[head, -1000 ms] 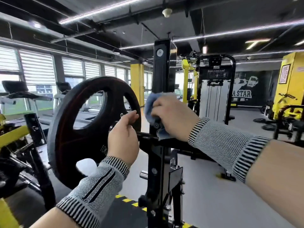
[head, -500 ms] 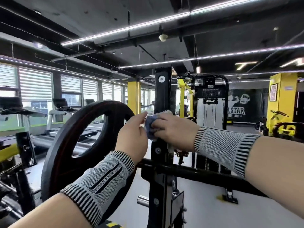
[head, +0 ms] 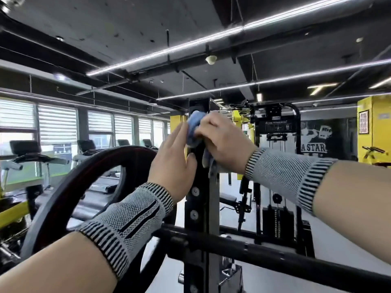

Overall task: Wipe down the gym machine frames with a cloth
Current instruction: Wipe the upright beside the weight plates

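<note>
The right hand (head: pixel 222 142) gripped a crumpled blue cloth (head: pixel 194 129) against the square black steel upright (head: pixel 197 187); the left hand (head: pixel 172 163), fingers straight, rested flat beside it.

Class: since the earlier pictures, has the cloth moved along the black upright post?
Yes. The blue cloth has climbed the black upright post, now near its top, well above the horizontal bar.

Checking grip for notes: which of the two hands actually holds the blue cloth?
The right hand grips the cloth against the black post; the left hand lies flat beside it.
</note>
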The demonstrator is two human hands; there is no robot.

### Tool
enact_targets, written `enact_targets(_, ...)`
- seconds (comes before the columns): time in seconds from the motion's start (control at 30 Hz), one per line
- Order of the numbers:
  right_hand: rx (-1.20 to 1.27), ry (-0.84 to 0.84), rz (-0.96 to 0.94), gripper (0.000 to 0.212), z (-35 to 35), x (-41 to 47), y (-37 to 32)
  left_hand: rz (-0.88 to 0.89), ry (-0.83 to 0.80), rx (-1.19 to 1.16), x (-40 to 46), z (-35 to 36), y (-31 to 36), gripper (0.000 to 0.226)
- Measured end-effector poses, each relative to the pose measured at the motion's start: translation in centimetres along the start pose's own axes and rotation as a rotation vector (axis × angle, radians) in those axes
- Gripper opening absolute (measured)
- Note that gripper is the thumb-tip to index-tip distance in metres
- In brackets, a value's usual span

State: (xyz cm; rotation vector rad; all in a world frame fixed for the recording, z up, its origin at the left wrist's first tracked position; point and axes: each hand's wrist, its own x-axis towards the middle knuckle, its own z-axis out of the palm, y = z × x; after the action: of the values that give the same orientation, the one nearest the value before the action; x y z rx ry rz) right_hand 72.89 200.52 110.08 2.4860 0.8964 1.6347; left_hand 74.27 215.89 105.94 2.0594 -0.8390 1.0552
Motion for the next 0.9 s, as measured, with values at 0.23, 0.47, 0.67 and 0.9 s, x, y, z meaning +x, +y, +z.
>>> enact_targets(0.23, 0.297, 0.039, 0.263, 0.023, 1.5, -3.4, 0.3, 0.097, -0.067, 0.208, 0.2, 1.7, 0.4, 0.073)
enact_targets(0.47, 0.184, -0.322, 0.323, 0.022, 3.3, -7.9, 2.6, 0.086, -0.095, 0.397, -0.7, 2.9, -0.1, 0.092)
enact_targets(0.67, 0.296, -0.274, 0.375, 0.02, 4.5, -9.1, 2.7, 0.041, -0.037, 0.417, -0.8, 4.4, 0.3, 0.096)
enact_targets(0.9, 0.365, -0.018, 0.474, 0.026, 2.9, -4.1, 4.1, 0.027, -0.015, 0.454, -0.9, 5.0, 0.2, 0.095)
